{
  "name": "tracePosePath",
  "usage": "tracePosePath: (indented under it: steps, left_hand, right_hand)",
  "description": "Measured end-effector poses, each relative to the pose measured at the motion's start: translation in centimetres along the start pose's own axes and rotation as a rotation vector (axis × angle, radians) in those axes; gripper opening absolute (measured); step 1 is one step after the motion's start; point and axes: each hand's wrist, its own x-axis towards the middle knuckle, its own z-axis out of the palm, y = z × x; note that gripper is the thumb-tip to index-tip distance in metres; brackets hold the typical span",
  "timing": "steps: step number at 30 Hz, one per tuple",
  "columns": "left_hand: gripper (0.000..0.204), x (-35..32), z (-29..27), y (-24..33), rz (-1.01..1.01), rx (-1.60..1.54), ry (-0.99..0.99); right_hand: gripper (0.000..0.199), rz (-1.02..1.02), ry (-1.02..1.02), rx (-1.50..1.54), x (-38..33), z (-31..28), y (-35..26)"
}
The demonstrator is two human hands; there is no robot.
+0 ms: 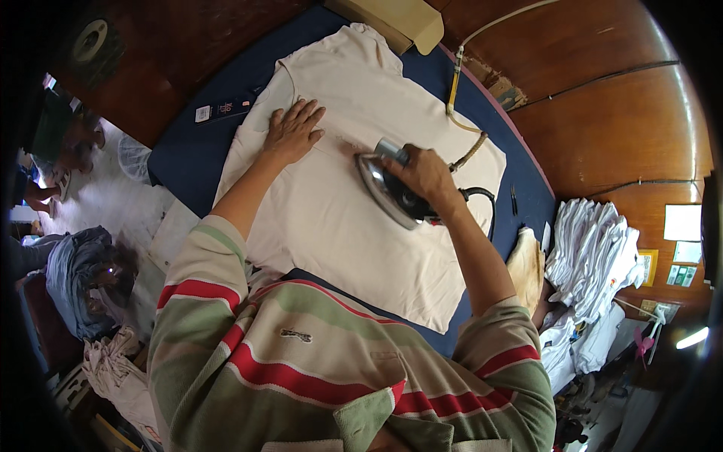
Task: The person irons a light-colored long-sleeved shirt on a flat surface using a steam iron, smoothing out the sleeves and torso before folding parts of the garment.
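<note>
A cream-coloured shirt (354, 248) lies spread on a dark blue padded ironing table (184, 166). My left hand (294, 132) rests flat on its upper left part, fingers stretched out. In my right hand (425, 175) is a steam iron (392, 194), gripped by its handle and tilted, over the middle of the garment. Whether its whole soleplate touches the cloth I cannot tell. A hose (468, 149) and a black cord (489, 202) run from the iron toward the right. A tag (218, 111) on a string lies beside the shirt's left edge.
A cardboard box (392, 22) stands at the table's far edge. Small black snips (514, 202) lie at the right, near a scorched-looking cloth pad (526, 271). White garments (591, 248) hang farther right. Bundled blue-grey clothes (79, 282) are at the left, where other people's feet show.
</note>
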Motion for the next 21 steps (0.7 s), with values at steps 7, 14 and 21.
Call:
tracePosePath:
  steps: [7,14,21]
  left_hand:
    - [0.052,-0.1,0.5,-0.2,0.015,0.004,0.030]
    - [0.051,-0.3,0.7,-0.1,0.012,0.007,0.071]
    - [0.052,-0.2,0.2,-0.1,-0.002,0.011,0.014]
  right_hand:
    - [0.052,0.104,0.031,0.046,1.6,-0.3,1.2]
    - [0.054,-0.019,0.021,-0.030,4.6,-0.7,0.5]
    - [0.058,-0.070,-0.110,0.028,6.1,-1.3,1.3]
